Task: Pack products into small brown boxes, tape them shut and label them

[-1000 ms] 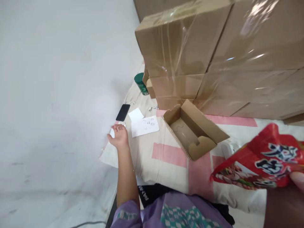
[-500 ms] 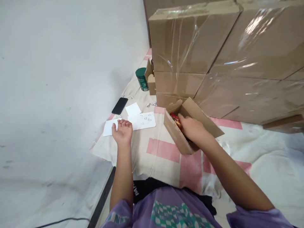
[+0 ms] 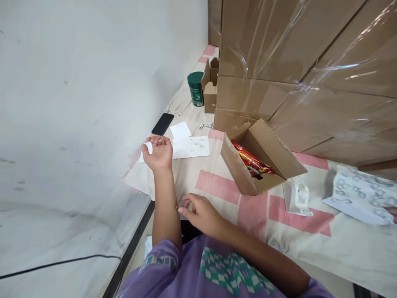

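My left hand (image 3: 159, 153) is palm up above the papers, its fingers loosely bent and nothing in it. Close to my left forearm is my right hand (image 3: 200, 212), thumb and fingers apart, also holding nothing; whether it touches the forearm I cannot tell. An open cardboard box (image 3: 240, 170) stands on the cloth to the right, with shiny red and yellow packets (image 3: 249, 158) inside. Behind my left hand lie a white sheet with small drawn shapes (image 3: 190, 148), a smaller blank sheet (image 3: 180, 130) and a black phone (image 3: 163, 124).
A green tub (image 3: 196, 89) and a small open carton (image 3: 210, 99) stand at the back. Large plastic-wrapped boxes (image 3: 257, 95) rise behind the open box. To its right are a white plastic piece (image 3: 297, 198) and a patterned sheet (image 3: 359, 192), with part of a hand (image 3: 393, 212) at the edge.
My right hand has come out of the cardboard box and moved to beside my left forearm. The view has shifted, bringing the patterned sheet into sight. My left hand stays palm up.
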`<state>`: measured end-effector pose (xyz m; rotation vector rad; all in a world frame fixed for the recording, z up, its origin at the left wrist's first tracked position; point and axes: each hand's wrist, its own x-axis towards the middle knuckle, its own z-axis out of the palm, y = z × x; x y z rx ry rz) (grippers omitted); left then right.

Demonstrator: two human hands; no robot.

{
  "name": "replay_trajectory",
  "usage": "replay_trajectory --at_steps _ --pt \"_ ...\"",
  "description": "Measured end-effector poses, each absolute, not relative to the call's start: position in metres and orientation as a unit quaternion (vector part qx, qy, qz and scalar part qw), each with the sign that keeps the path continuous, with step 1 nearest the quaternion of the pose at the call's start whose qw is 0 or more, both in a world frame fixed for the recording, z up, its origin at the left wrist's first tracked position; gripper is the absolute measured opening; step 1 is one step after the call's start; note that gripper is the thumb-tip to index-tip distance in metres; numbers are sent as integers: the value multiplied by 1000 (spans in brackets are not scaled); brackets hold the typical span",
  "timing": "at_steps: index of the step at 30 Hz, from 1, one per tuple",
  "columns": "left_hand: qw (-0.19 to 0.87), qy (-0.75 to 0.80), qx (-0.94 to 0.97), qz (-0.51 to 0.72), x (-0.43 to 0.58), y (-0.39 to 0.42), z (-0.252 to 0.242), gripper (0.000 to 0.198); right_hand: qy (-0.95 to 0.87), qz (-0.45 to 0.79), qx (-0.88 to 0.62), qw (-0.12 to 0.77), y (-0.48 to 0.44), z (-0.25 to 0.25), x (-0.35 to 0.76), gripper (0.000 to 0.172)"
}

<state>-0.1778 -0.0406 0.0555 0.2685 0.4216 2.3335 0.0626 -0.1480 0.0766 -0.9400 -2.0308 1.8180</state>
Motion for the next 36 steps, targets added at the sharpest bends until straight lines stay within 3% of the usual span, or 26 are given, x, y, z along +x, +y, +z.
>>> replay_trajectory --at_steps 6,15,18,21,25,30,36 --pt "399 124 13 908 -163 -44 61 28 -700 622 -307 167 -161 51 48 6" --pt "451 35 -98 886 -148 -66 71 40 -637 666 -324 215 -172 13 58 16" --pt "438 83 -114 888 -146 -70 64 41 -655 593 -398 246 -157 -2 67 23" --pt "430 130 -109 887 -143 -73 52 37 -689 507 -432 286 -132 -10 79 17" --pt "436 221 -40 871 -128 -81 36 23 -712 435 -445 325 -106 -13 98 23" --pt "388 439 178 791 -87 -82 34 25 -736 353 -439 375 -107 -13 122 26" --pt "305 503 400 703 -47 -65 47 22 -760 242 -390 459 -141 26 179 18"
